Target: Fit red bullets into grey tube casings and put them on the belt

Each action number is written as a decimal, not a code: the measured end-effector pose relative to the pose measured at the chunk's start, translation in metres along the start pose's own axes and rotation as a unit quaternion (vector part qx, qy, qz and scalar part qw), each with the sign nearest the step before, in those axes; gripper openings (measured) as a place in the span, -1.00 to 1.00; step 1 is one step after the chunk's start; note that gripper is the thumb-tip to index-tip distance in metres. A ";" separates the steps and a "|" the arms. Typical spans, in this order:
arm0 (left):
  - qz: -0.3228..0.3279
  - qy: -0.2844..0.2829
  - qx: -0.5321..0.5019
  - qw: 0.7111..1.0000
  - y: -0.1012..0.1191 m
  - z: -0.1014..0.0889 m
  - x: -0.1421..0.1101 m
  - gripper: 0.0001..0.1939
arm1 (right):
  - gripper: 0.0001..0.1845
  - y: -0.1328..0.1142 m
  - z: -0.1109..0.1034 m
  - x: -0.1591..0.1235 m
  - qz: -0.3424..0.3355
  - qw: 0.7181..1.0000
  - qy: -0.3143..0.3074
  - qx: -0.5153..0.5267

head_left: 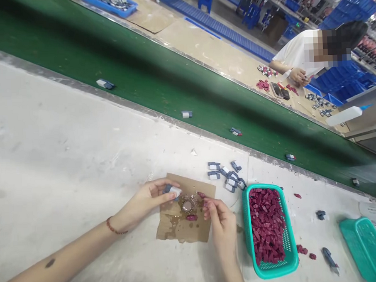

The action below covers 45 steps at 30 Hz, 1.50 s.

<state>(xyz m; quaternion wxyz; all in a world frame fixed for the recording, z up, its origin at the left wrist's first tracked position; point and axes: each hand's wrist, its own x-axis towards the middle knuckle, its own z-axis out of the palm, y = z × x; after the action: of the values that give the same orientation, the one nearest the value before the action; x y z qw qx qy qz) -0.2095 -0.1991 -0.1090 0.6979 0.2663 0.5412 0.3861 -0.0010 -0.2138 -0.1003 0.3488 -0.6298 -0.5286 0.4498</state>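
My left hand (157,194) is closed on a small grey-and-white plastic part (174,191), held over the far left of a cardboard sheet (202,231). Between finger and thumb of my right hand (221,216) is a small dark red piece (201,195), above the sheet's right side. A small round dish (187,206) sits on the cardboard between my hands, with wet-looking spots around it. Another dark red piece (191,217) lies just below the dish. To the right of my right hand stands a green basket (248,234) full of dark red pieces (266,225).
Several grey-and-white parts (230,181) lie beyond the basket. A green conveyor belt (148,93) crosses behind, carrying scattered parts. Across it a person (308,48) handles small pieces. A second green container (364,249) stands at the right, near loose grey parts (329,257). A white bottle (344,116) is further back.
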 end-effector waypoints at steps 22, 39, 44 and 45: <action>0.112 -0.093 0.018 0.989 -0.018 -0.004 0.001 -0.70 | -0.67 0.005 0.030 0.001 -0.244 0.918 -0.121 -0.288; 0.195 -0.073 0.249 0.946 -0.024 -0.003 -0.003 -0.79 | -0.61 -0.022 0.041 0.013 0.018 0.995 -0.051 0.078; 0.207 -0.079 0.250 0.942 -0.024 -0.003 -0.004 -0.80 | -0.65 -0.018 0.044 0.012 -0.001 0.996 -0.080 0.048; 0.207 -0.079 0.253 0.942 -0.024 -0.003 -0.004 -0.80 | -0.65 -0.017 0.044 0.011 -0.006 0.996 -0.085 0.034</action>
<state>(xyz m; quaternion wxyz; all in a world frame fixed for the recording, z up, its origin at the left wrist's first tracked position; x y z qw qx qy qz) -0.2065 -0.2163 -0.1263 0.5525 0.5701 0.4972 0.3501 -0.0479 -0.2011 -0.1025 0.3268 -0.5741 -0.5441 0.5173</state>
